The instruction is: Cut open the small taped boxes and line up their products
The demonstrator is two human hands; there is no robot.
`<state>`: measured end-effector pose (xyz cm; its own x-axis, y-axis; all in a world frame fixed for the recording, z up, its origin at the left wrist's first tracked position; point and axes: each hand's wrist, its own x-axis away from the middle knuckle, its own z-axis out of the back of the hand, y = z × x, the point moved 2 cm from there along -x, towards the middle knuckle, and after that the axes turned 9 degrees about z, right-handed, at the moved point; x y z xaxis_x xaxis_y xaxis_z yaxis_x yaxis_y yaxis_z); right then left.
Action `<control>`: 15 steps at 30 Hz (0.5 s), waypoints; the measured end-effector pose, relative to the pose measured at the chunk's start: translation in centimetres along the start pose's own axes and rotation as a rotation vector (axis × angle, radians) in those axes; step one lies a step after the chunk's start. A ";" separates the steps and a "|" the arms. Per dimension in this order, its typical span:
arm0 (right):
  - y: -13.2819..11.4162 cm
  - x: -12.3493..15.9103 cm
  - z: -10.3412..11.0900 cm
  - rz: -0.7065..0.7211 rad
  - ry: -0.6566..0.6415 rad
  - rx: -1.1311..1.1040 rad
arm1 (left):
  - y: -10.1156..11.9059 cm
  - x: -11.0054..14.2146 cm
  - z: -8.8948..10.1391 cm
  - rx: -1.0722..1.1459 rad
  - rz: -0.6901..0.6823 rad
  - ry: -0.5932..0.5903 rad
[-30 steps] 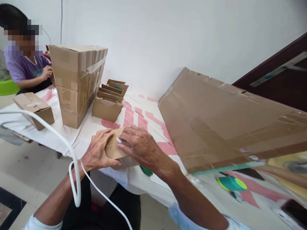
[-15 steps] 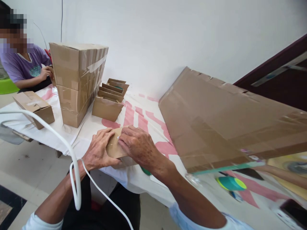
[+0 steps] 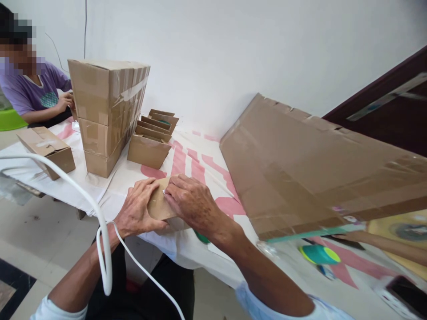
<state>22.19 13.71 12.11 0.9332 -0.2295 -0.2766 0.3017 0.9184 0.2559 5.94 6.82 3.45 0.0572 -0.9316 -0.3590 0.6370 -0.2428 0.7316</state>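
Note:
A small brown cardboard box (image 3: 160,209) lies near the front edge of the cloth-covered table (image 3: 110,186). My left hand (image 3: 136,209) grips its left side, thumb along the near edge. My right hand (image 3: 190,202) lies over its top, fingers bent and pressing on a small white sticker that only just shows under the fingertips. Most of the box is hidden by both hands.
A tall stack of taped boxes (image 3: 106,111) stands at the back left, with open small boxes (image 3: 151,138) beside it and one closed box (image 3: 46,151) at far left. A big flat cardboard sheet (image 3: 300,164) leans at right. Another person (image 3: 30,93) sits at far left. A white cable (image 3: 100,231) hangs in front.
My right hand's fingers have slid slightly over the sticker, covering more of it. The box and my left hand have stayed put.

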 end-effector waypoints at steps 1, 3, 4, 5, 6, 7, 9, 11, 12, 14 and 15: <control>0.0 0.0 -0.1 -0.006 0.017 -0.004 | 0.0 0.0 0.0 0.000 0.001 0.001; 0.2 0.1 -0.2 -0.025 0.045 -0.025 | 0.0 0.0 0.1 -0.001 0.000 0.002; 0.3 0.2 -0.3 -0.037 0.055 -0.045 | 0.0 0.1 0.1 -0.002 -0.002 0.003; 0.5 0.2 -0.4 -0.051 0.063 -0.072 | 0.0 0.1 0.1 -0.003 -0.004 0.003; 0.6 0.3 -0.5 -0.070 0.073 -0.106 | 0.0 0.1 0.1 -0.006 -0.005 0.003; 0.7 0.3 -0.4 -0.093 0.084 -0.151 | 0.0 0.2 0.1 -0.008 -0.005 0.003; 1.0 0.4 -0.2 -0.142 0.119 -0.279 | 0.1 0.3 0.1 -0.009 -0.002 0.002; 1.3 0.5 0.4 -0.190 0.167 -0.469 | 0.2 0.3 0.2 -0.012 0.006 0.001; 1.4 0.6 0.8 -0.215 0.197 -0.576 | 0.3 0.2 0.4 -0.014 0.011 0.003; 2.0 1.3 1.6 -0.283 0.283 -0.766 | 0.3 0.2 1.0 -0.017 0.022 0.002; 2.4 1.9 1.9 -0.327 0.340 -0.835 | 0.2 0.2 1.5 -0.011 0.025 -0.002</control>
<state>25.05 14.86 13.95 0.6812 -0.5302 -0.5048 0.1782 0.7889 -0.5882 4.90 6.17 4.39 0.0713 -0.9378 -0.3397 0.6442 -0.2167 0.7335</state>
